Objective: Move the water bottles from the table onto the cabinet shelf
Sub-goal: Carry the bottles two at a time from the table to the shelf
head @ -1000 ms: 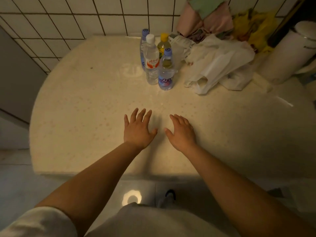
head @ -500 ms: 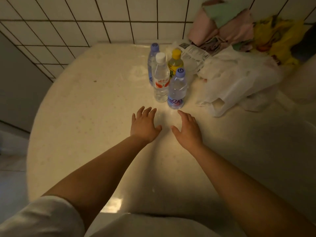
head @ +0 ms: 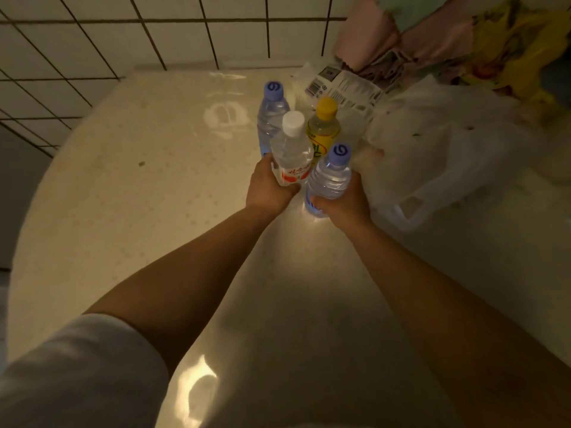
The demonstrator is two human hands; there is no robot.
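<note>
Several bottles stand in a cluster on the round pale table. My left hand grips the lower part of the white-capped bottle with a red label. My right hand is wrapped around the near blue-capped bottle. Both bottles are upright and seem to rest on the table. Behind them stand a yellow-capped bottle and a second blue-capped bottle. No cabinet shelf is in view.
A white plastic bag lies just right of the bottles, with a printed packet behind them. Pink and yellow cloth is piled at the back right. A tiled wall borders the table at the back.
Both hands have gone forward from flat on the table and closed around the two nearest bottles. The view has come closer to the table.
</note>
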